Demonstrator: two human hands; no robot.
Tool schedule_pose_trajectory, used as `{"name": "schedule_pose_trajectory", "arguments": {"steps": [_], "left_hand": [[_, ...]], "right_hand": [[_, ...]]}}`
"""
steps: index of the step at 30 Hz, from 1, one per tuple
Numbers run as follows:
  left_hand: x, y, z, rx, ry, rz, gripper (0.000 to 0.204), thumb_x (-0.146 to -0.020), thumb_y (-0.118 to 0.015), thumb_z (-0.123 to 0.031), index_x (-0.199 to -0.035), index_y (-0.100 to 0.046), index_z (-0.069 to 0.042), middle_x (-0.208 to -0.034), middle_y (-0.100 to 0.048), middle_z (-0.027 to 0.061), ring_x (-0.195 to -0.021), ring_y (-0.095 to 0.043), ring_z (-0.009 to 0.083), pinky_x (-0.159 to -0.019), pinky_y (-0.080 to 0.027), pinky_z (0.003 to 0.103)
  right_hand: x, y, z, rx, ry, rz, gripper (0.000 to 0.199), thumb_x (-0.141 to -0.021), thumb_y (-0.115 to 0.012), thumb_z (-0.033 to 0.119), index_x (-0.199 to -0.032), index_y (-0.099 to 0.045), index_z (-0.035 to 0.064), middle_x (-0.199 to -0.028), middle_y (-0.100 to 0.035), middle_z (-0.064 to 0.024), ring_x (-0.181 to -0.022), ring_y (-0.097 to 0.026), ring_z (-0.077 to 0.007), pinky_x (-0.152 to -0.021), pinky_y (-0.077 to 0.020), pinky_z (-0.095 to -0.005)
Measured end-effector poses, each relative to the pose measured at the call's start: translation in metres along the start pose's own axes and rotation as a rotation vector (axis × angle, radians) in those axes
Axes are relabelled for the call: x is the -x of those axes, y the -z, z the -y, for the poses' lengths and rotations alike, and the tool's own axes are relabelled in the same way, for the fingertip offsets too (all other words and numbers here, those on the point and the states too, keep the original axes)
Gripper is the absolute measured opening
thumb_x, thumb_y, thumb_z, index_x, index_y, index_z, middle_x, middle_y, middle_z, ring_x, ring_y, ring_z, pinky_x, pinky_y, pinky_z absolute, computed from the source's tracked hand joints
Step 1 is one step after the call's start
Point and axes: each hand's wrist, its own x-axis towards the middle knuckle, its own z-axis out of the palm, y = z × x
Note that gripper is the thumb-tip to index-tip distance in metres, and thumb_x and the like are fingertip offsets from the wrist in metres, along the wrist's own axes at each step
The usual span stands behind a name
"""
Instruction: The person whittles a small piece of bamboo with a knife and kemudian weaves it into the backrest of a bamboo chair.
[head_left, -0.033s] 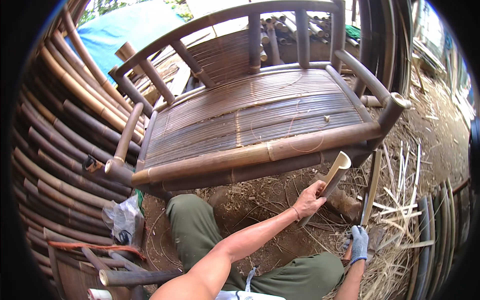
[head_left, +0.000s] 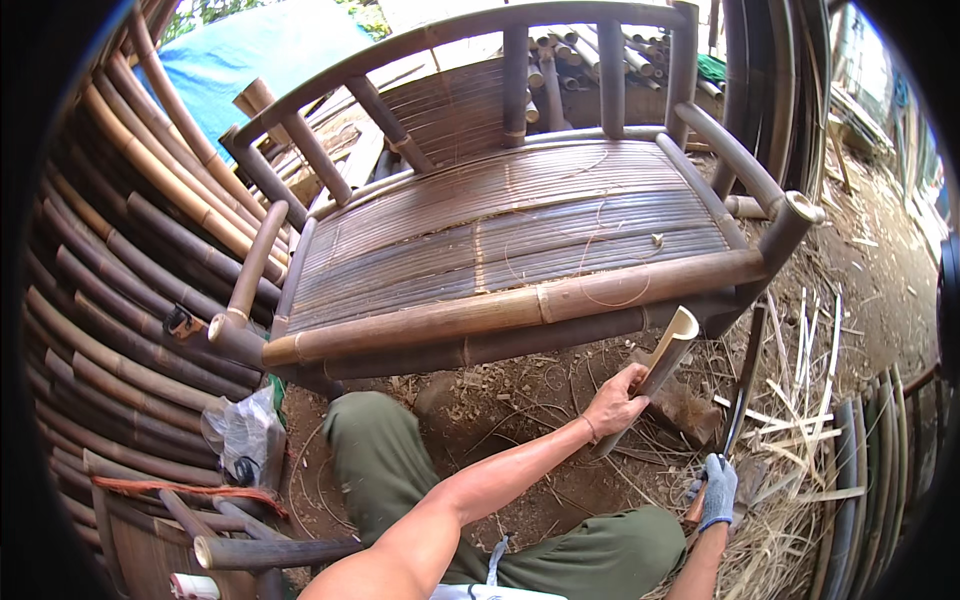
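Note:
My left hand (head_left: 615,400), bare, grips a short split piece of bamboo (head_left: 668,348) that stands tilted, its hollow cut end up, just in front of the bench's front rail. My right hand (head_left: 716,492), in a blue glove, holds the handle of a long dark knife (head_left: 745,385) whose blade points up, a little right of the bamboo piece and apart from it. A large bamboo bench (head_left: 520,310) with a slatted seat fills the middle of the view. My knees in green trousers (head_left: 380,460) are below it.
Stacked bamboo poles (head_left: 110,300) curve along the left side. A crumpled plastic bag (head_left: 240,435) lies by my left knee. Pale bamboo strips and shavings (head_left: 800,400) litter the dirt at right. A blue tarp (head_left: 280,50) lies behind the bench.

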Motion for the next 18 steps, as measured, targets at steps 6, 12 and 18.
{"name": "schedule_pose_trajectory", "arguments": {"steps": [6,12,18], "left_hand": [[0.029,0.035,0.020,-0.043,0.040,-0.100,0.042,-0.084,-0.064,-0.006,-0.125,-0.056,-0.004,-0.110,-0.067,0.0074,-0.101,-0.063,0.0150,-0.093,-0.051,0.032],[0.038,0.054,0.022,-0.015,-0.141,-0.262,0.035,-0.093,-0.072,-0.014,-0.123,-0.060,-0.003,-0.108,-0.070,0.0050,-0.102,-0.065,0.0133,-0.091,-0.053,0.032],[0.021,0.065,-0.033,0.050,-0.209,-0.268,0.023,-0.095,-0.069,-0.009,-0.115,-0.060,-0.005,-0.102,-0.067,0.0035,-0.095,-0.065,0.0116,-0.084,-0.054,0.029]], "right_hand": [[0.040,0.001,-0.010,0.060,0.057,-0.156,0.023,-0.097,-0.063,0.028,-0.105,-0.051,0.0101,-0.070,-0.052,-0.0025,-0.046,-0.052,-0.0140,-0.037,-0.0474,-0.0315],[0.065,-0.008,-0.096,0.527,0.441,-0.223,0.034,-0.086,-0.073,0.011,-0.113,-0.056,-0.0003,-0.090,-0.061,-0.0062,-0.078,-0.057,-0.0138,-0.069,-0.0505,-0.0308],[0.080,-0.023,-0.175,0.324,0.323,-0.158,0.034,-0.084,-0.077,0.015,-0.113,-0.061,0.0041,-0.089,-0.063,-0.0053,-0.075,-0.059,-0.0137,-0.069,-0.0510,-0.0320]]}}
